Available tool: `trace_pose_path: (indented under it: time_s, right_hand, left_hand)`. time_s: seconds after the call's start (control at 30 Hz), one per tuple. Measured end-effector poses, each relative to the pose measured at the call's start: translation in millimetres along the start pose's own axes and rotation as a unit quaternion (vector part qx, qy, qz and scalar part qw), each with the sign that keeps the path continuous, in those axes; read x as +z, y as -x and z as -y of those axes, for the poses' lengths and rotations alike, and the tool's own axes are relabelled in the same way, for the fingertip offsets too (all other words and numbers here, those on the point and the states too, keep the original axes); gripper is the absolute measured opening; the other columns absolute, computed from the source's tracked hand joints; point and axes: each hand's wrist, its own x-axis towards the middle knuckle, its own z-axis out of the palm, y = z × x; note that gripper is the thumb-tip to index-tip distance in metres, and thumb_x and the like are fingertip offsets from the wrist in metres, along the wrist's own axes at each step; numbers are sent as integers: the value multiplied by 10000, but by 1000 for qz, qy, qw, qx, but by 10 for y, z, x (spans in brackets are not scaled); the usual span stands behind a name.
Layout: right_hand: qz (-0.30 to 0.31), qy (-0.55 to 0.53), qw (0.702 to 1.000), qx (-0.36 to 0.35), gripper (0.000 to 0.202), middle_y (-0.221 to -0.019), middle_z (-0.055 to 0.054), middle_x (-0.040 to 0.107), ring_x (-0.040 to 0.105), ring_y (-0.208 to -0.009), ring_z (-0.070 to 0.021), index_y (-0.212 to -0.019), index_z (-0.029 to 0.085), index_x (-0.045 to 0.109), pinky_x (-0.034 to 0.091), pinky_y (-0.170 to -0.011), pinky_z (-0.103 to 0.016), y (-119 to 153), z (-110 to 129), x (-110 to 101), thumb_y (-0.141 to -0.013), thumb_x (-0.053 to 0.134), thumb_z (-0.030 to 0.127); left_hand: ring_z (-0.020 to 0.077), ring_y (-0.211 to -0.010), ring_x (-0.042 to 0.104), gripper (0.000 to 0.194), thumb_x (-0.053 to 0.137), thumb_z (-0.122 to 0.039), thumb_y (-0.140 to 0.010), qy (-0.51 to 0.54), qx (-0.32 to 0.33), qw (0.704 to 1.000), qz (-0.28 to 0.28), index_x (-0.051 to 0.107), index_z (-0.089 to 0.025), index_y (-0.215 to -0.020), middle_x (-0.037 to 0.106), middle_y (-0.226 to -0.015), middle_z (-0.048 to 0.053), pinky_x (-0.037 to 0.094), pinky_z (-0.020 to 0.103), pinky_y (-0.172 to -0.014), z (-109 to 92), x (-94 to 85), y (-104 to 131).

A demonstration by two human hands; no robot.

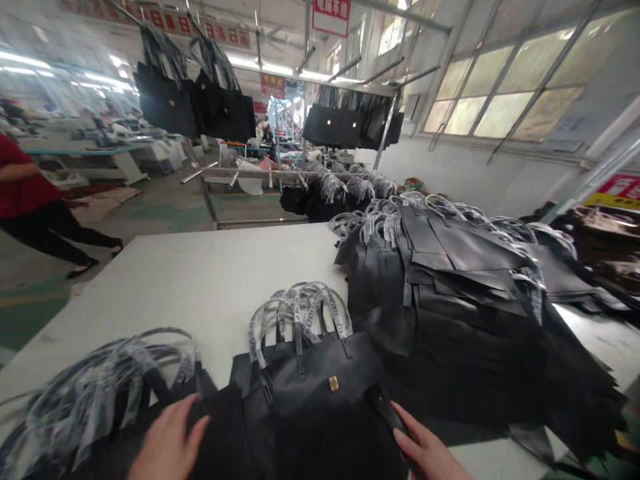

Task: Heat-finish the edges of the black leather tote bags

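- Head view: my left hand (167,443) lies flat and open on a black leather bag (320,407) at the near edge of the table (200,280), gripping nothing.
- My right hand (425,450) rests its fingers on the bag's right side near a dark strap; I cannot tell whether this grip is closed on it.
- The bag shows a gold clasp (333,383) and wrapped handles (300,317).
- A tall stack of bags (450,293) sits to the right and a lower heap (95,387) to the left, so, judging by that, plenty remains to handle.
- A person in red (25,193) walks past at far left.
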Motion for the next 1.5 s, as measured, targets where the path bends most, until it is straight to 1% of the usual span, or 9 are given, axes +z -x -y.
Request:
trace_pose_path:
  time_s: [0.17, 0.3, 0.47, 0.7, 0.97, 1.07, 1.23, 1.37, 1.5]
  right_hand:
    - [-20, 71, 995, -69, 720, -1011, -53, 719, 669, -829, -221, -1378, 210, 494, 525, -719, -264, -123, 42, 35, -727, 640, 480]
    - [-2, 112, 987, -112, 649, -1189, -51, 673, 596, -1122, -275, -1327, 229, 560, 458, -958, -309, -182, 107, 64, -723, 666, 441]
    - [48, 132, 981, -133, 668, -1144, -51, 688, 612, -1080, -281, -1352, 222, 534, 452, -965, -326, -247, 272, 210, -741, 660, 462]
    - [109, 79, 986, -95, 606, -802, -13, 669, 609, -626, -125, -1387, 212, 477, 477, -527, -190, -215, 531, 621, -795, 569, 303]
    - [118, -26, 992, -46, 724, -633, 49, 545, 486, -357, -64, -1450, 247, 344, 370, -324, -156, -296, 493, 695, -803, 558, 494]
    - [175, -29, 984, -28, 738, -643, 42, 568, 502, -361, -64, -1435, 240, 370, 374, -324, -152, -293, 431, 661, -782, 594, 501]
    - [102, -61, 992, -48, 745, -619, 56, 540, 486, -353, -66, -1450, 229, 339, 369, -322, -159, -286, 457, 682, -797, 567, 506]
    - [179, -38, 983, -8, 730, -634, 49, 554, 479, -352, -59, -1438, 226, 368, 376, -330, -160, -222, 472, 657, -787, 596, 464]
    - [79, -8, 996, -44, 713, -667, 38, 546, 486, -375, -59, -1427, 187, 391, 389, -352, -172, -236, 489, 681, -791, 571, 455]
  left_hand:
    - [208, -1309, 414, 447, 441, -216, -826, 58, 106, 979, 164, 509, -146, -1262, 472, -1400, 95, 306, 349, -1103, -1249, 889, -281]
    - [315, -1258, 429, 379, 590, -182, -750, 62, 45, 979, 191, 574, -109, -1121, 542, -1251, 164, 214, 487, -1095, -1629, 1128, -592]
    - [265, -971, 562, 159, 627, -148, -688, 171, 47, 955, 237, 565, -166, -834, 609, -905, 60, 370, 397, -900, -1562, 1156, -737]
    - [104, -523, 426, 43, 521, -164, -698, 397, -1, 847, 354, 492, -181, -724, 425, -535, -73, 290, 214, -541, -1517, 1368, -321]
    - [85, -460, 368, 317, 634, -447, -681, 539, -78, 739, 395, 586, -151, -782, 444, -524, -61, 253, 208, -490, -1471, 1375, -77]
    - [94, -473, 417, 324, 669, -434, -666, 556, -95, 723, 399, 611, -141, -792, 485, -536, -46, 295, 211, -504, -1474, 1368, -71]
    - [93, -476, 433, 348, 698, -415, -655, 566, -115, 712, 399, 633, -133, -849, 500, -542, -50, 314, 207, -504, -1463, 1358, -50]
    - [93, -468, 435, 351, 710, -392, -657, 566, -126, 711, 397, 642, -125, -874, 502, -529, -52, 319, 208, -500, -1474, 1345, -34]
    - [88, -461, 433, 303, 730, -343, -643, 562, -137, 719, 386, 649, -124, -837, 509, -515, -55, 311, 202, -489, -1417, 1291, -43]
